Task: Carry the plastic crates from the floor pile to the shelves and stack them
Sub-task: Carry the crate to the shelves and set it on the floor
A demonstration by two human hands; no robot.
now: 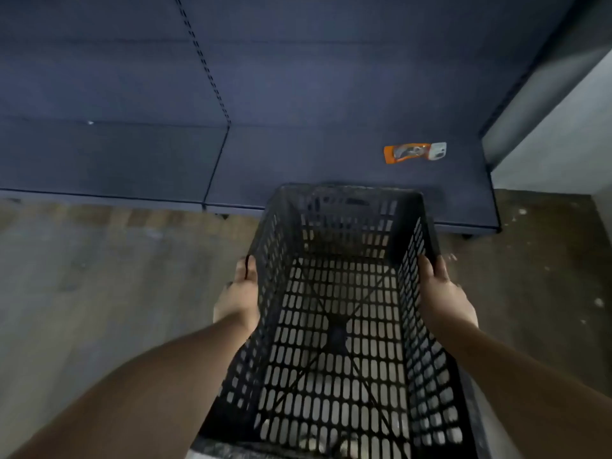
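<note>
I hold a black perforated plastic crate (341,246) in front of me, open side up, with nothing in it. My left hand (240,293) grips its left wall and my right hand (442,289) grips its right wall, both about halfway along. The crate's far end reaches over the front edge of the low dark blue bottom shelf (291,160). Through the slotted bottom I see the pale floor and my feet.
A small orange and white packaged item (414,153) lies on the shelf to the right of the crate's far end. A slotted upright (202,61) runs up the shelf's back panel. A pale wall panel (556,127) bounds the shelf on the right. Brownish floor (99,276) lies to the left.
</note>
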